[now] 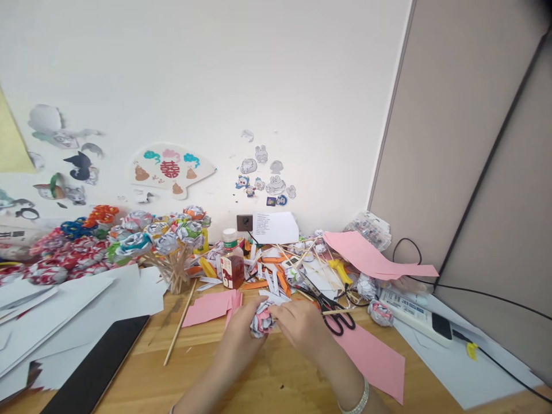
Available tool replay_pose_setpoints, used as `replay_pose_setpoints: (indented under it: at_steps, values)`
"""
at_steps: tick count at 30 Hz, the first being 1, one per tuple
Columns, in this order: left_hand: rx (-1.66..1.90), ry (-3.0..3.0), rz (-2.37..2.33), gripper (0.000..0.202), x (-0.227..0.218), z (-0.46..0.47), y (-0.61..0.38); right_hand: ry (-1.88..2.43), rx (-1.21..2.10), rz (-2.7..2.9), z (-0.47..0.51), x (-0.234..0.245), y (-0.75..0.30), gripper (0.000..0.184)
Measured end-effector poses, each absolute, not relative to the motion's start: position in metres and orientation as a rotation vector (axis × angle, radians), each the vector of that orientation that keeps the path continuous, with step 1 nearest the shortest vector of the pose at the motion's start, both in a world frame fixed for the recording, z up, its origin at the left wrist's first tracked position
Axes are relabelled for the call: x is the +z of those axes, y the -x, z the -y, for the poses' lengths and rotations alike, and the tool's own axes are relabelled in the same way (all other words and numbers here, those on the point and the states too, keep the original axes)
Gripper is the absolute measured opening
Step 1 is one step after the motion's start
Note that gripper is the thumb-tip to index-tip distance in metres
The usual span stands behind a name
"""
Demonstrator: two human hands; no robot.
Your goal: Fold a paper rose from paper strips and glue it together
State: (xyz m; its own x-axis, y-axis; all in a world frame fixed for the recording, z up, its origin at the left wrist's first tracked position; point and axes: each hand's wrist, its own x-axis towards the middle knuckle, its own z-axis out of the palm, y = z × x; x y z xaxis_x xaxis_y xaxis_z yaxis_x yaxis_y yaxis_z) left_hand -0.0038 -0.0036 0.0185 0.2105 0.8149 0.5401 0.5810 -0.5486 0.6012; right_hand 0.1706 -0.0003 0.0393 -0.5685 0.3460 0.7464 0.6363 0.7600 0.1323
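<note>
We work on a light-brown wooden tabletop (259, 391). A long, flat black slab (97, 368) lies to our left; a large pink paper sheet (379, 365) lies to our right. Our hands are close together at the crumpled, white-and-pink paper flower (261, 323), which is raised above the table, in front of us. Our left hand (241, 326) is clasped around its left side. Our right hand (304, 328) bends its fingers against the right side; we cannot tell whether they pinch the paper. Black-handled metal scissors (321, 296) lie just beyond the right hand. A thin, pale wooden stick (342, 311) extends rightward beside that hand; its attachment is hidden. We judge the step in hand to be shaping or securing petals. The next move calls for a steady left grip and light right-finger pressure, lest the folds loosen.
</note>
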Motion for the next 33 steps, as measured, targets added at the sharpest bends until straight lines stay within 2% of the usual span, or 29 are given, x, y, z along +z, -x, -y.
replay_pose_setpoints:
  at_steps: [6, 11, 18, 23, 33]
  values:
    - [1.363, -2.052, -1.240, 0.042, 0.027, 0.005, 0.001, 0.732, -0.204, 2.134, 0.006, 0.046, -0.173, 0.034]
    - [1.402, -1.945, -1.247, 0.041, 0.032, 0.007, -0.002, 0.865, 0.040, 1.925, 0.006, 0.051, -0.179, 0.028]
    - [1.457, -1.827, -1.228, 0.050, 0.026, 0.005, -0.002, 0.841, 0.072, 1.927, 0.005, 0.046, -0.170, 0.020]
    - [1.390, -1.868, -1.177, 0.059, 0.027, 0.009, -0.003, 0.869, 0.050, 1.892, 0.003, 0.041, -0.166, 0.021]
    - [1.325, -1.993, -1.179, 0.056, 0.023, 0.006, -0.001, 0.870, 0.021, 2.023, 0.001, 0.045, -0.171, 0.028]
